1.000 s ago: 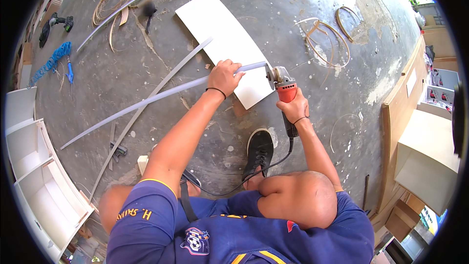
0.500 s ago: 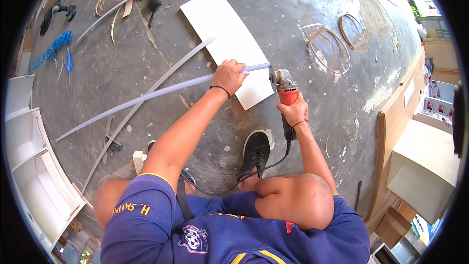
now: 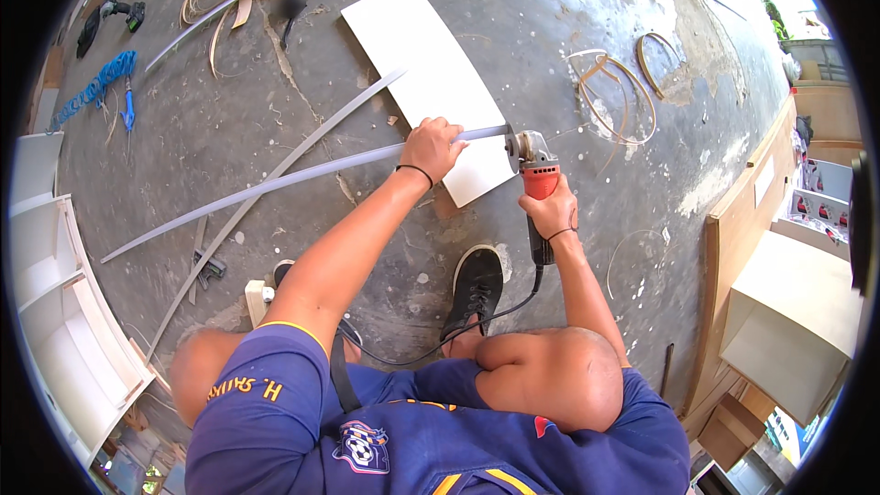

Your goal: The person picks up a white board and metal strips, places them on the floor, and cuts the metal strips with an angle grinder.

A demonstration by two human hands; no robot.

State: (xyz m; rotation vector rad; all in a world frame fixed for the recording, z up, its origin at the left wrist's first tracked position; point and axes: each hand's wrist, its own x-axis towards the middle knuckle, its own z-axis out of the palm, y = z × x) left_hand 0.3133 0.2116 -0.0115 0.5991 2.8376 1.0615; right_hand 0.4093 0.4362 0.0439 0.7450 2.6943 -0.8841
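Note:
My left hand (image 3: pixel 433 146) is closed around a long grey-white strip (image 3: pixel 321 167), close to its right end. That end lies over a white board (image 3: pixel 426 60) on the floor and reaches the disc of an angle grinder (image 3: pixel 541 181). My right hand (image 3: pixel 553 208) grips the grinder's red and black body, its disc standing upright at the strip's tip. Whether the disc touches the strip, I cannot tell. A second flat grey strip (image 3: pixel 323 131) passes beneath the held one and rests its upper end on the board.
The grinder's black cord (image 3: pixel 458 335) runs past my shoe (image 3: pixel 475 289). Coiled edging strips (image 3: pixel 616 96) lie on the right. A blue coiled air hose (image 3: pixel 101 87) and a cordless drill (image 3: pixel 119 14) are at far left. White cabinets (image 3: pixel 78 330) stand left, a wooden panel (image 3: pixel 744 220) right.
Both hands keep nearly the same place, with the strip and grinder still held. The whole view has shifted very slightly.

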